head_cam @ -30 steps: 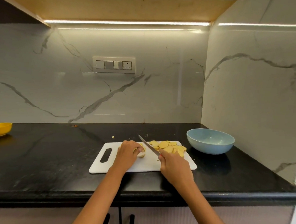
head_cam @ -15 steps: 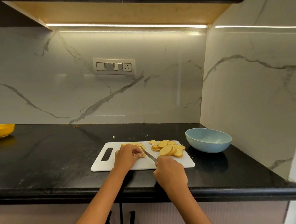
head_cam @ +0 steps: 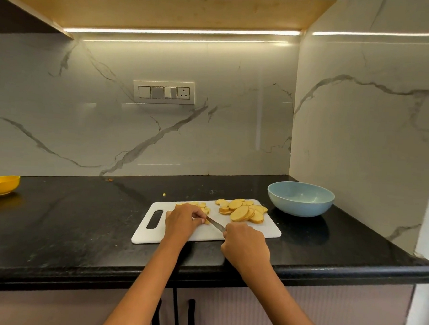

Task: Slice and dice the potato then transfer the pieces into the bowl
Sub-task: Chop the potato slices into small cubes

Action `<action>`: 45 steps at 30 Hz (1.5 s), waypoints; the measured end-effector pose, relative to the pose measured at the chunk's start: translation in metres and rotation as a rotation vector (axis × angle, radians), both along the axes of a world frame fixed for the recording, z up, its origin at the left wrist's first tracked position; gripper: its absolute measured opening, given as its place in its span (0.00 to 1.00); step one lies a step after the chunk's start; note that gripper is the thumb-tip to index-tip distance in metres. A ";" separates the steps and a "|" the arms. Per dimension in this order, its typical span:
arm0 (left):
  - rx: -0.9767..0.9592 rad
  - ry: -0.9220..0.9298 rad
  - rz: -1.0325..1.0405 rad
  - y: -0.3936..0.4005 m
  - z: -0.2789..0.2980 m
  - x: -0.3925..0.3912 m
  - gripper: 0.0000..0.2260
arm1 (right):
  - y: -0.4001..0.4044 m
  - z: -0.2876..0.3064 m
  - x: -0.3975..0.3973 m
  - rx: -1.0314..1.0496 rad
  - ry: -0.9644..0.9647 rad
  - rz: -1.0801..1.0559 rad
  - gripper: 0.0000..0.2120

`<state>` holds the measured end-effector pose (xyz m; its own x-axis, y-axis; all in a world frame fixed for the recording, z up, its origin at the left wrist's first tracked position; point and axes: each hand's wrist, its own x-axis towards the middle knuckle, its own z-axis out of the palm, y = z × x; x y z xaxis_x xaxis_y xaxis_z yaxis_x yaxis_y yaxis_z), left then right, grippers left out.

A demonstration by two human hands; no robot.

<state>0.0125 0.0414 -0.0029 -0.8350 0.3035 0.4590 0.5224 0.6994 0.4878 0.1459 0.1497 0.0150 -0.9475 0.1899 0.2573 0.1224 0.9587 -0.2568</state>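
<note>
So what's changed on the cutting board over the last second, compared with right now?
The knife has come down from raised to low against the potato pieces under the left hand, with more diced bits now beside that hand. The right hand keeps gripping the knife. The potato slices, cutting board and empty blue bowl stayed put.

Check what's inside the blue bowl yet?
Blue bowl looks empty: bare inner wall shows, though the near rim hides part of its floor. Potato slices sit on the cutting board.
</note>
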 end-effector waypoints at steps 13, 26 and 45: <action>-0.118 0.055 0.026 0.000 0.002 0.001 0.05 | -0.001 0.007 -0.002 0.089 -0.066 0.041 0.10; 0.011 0.004 -0.046 0.002 -0.001 -0.001 0.08 | 0.020 -0.009 -0.003 -0.131 0.137 -0.117 0.11; 0.165 -0.106 -0.032 -0.002 0.002 0.010 0.05 | -0.012 -0.001 0.016 0.003 0.023 -0.052 0.12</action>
<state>0.0222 0.0393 -0.0008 -0.8723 0.2590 0.4148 0.4830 0.5891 0.6479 0.1618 0.1381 0.0142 -0.9303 0.2381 0.2791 0.1663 0.9518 -0.2575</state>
